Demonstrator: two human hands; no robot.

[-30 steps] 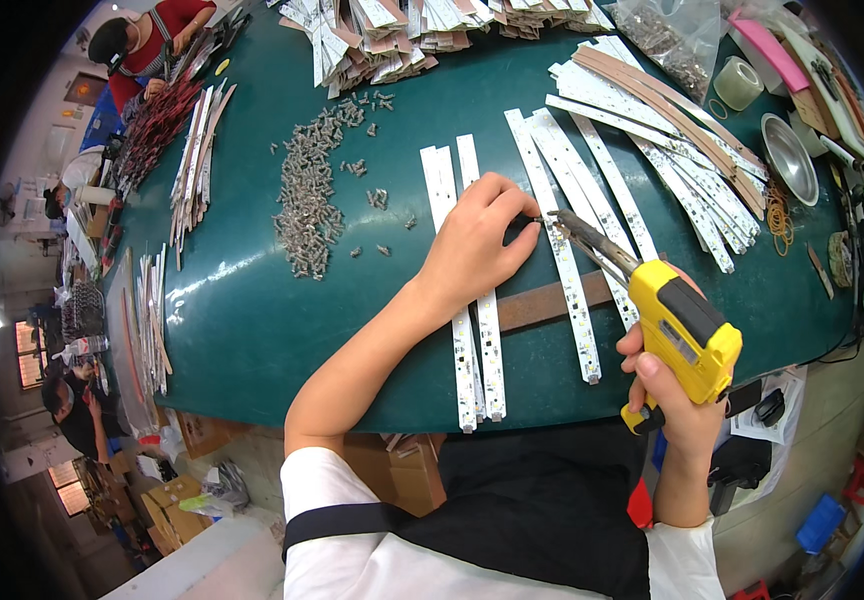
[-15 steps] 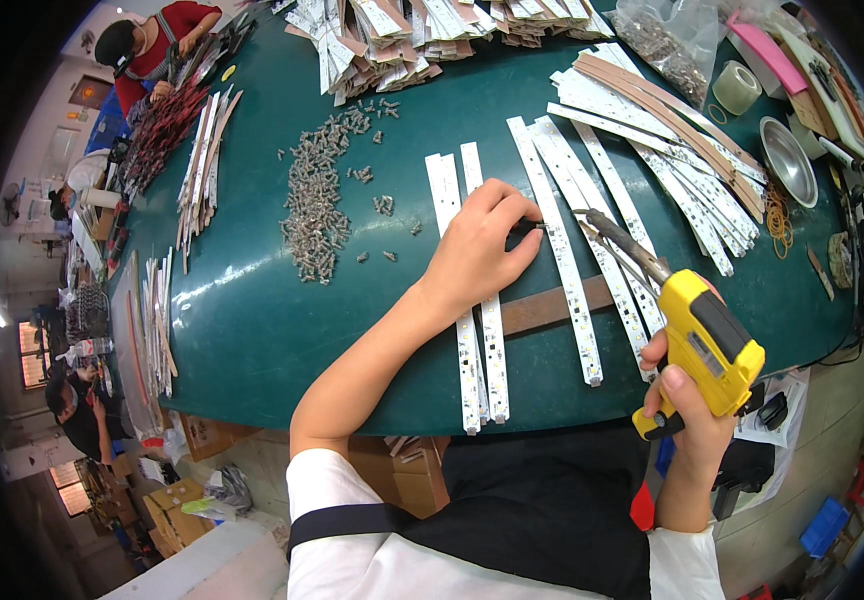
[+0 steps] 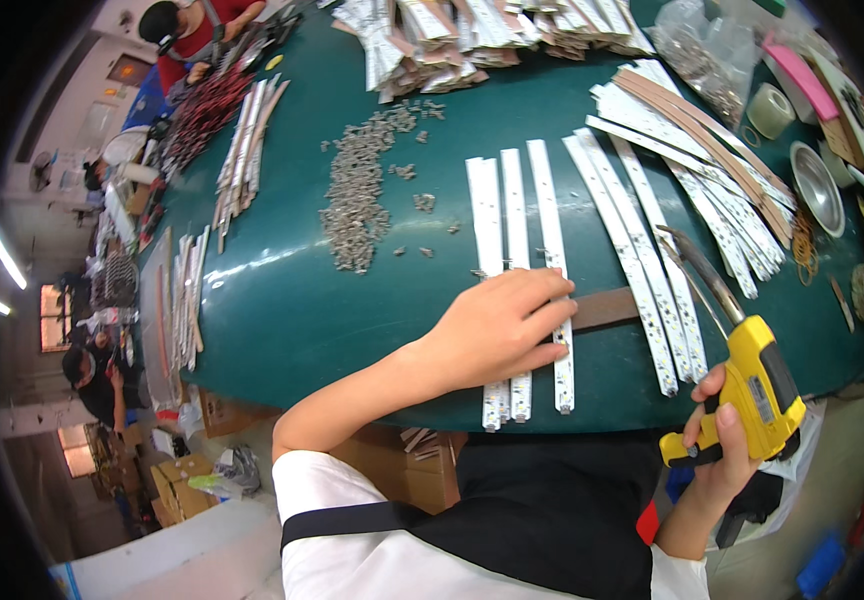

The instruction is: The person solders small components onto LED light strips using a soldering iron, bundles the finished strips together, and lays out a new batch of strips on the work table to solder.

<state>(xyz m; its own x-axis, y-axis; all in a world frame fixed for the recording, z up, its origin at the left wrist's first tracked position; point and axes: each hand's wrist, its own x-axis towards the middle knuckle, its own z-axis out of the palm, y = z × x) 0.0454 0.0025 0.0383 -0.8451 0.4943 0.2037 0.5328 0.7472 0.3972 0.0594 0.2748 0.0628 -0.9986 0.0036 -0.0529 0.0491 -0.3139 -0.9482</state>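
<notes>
My left hand (image 3: 512, 325) lies across a white LED strip (image 3: 544, 200), its fingers bent over the strip's right edge and the thumb on its lower part. More narrow LED strips (image 3: 515, 215) lie side by side just left of it, partly under the hand. In my right hand (image 3: 722, 430) is a yellow and black soldering gun (image 3: 762, 390), its long metal tip pointing up and away. The tip hangs near another group of LED strips (image 3: 642, 270) on the right. A brown flat bar (image 3: 607, 308) runs crosswise beneath the strips.
A heap of small metal parts (image 3: 357, 205) lies left of the strips on the green table (image 3: 282, 310). Strips are piled at the back (image 3: 452, 40) and at the right (image 3: 702, 170). A metal bowl (image 3: 817, 188) and tape roll (image 3: 772, 110) stand far right. Other people work at left.
My left hand has come nearer to me and spread over the strip, which has shifted left towards the left group. The soldering gun has moved away from that strip. The view has shifted too.
</notes>
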